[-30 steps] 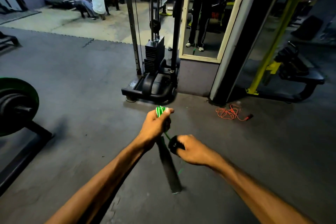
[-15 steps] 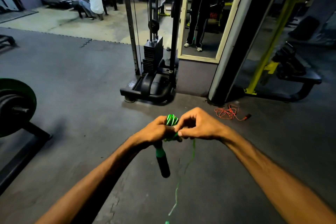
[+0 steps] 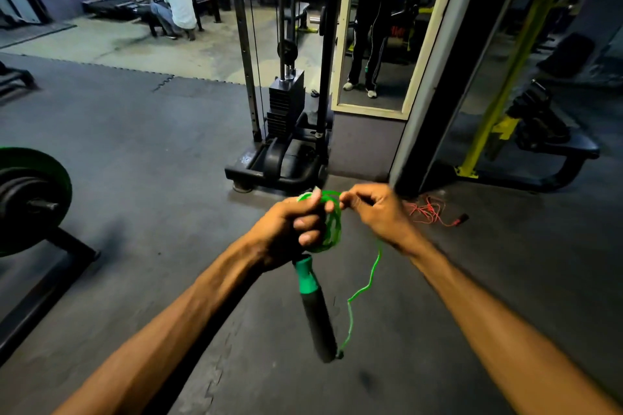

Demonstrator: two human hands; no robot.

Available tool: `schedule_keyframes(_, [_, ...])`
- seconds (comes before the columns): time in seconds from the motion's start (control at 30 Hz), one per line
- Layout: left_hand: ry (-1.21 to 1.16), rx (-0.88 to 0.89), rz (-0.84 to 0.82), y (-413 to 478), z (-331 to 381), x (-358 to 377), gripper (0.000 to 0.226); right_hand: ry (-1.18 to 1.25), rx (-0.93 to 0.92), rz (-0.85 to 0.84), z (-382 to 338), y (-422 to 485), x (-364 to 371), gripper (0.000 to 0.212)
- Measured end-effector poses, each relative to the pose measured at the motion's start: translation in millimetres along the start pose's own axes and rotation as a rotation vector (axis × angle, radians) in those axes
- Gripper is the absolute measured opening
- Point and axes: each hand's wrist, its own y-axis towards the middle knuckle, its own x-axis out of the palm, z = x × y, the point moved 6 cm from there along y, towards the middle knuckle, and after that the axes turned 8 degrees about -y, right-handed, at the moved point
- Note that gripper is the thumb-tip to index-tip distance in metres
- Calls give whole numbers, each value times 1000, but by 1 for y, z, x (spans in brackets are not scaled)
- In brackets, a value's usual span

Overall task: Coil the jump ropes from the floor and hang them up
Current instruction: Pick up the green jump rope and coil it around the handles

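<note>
Green jump rope (image 3: pixel 332 229) is up off the floor (image 3: pixel 151 178), in the person's two hands. The left hand (image 3: pixel 290 229) has its fingers curled tight round the green loops and the top of the handle (image 3: pixel 315 310), which hangs down below it. The right hand (image 3: pixel 374 212) pinches the cord at the top of the loops. A loose bit of cord (image 3: pixel 367 283) dangles beside the handle. I think this rope is almost all wound up, with only a little left to wrap. A red jump rope (image 3: pixel 429 212) lies in a messy heap on the floor, farther off, not picked up yet. Nothing is hung up yet, and I cannot see a hook.
</note>
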Motion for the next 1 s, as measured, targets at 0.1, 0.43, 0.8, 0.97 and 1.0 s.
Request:
schedule_keyframes(0.1, [-291, 181, 150, 7, 13, -11, 30, -14, 296, -228, 36, -42, 55, 22])
schedule_keyframes(0.43, [841, -27, 164, -6, -28, -44, 30, -406, -199, -476, -82, -18, 15, 6])
schedule_keyframes(0.8, [8, 259, 276, -6, -14, -26, 27, -16, 306, -293, 30, -50, 68, 37])
schedule_keyframes(0.97, [323, 398, 436, -6, -3, -50, 22, -238, 214, -606, 0, -72, 90, 16])
schedule_keyframes(1.0, [532, 376, 415, -5, -5, -49, 19, -301, 146, -625, -12, -67, 83, 14])
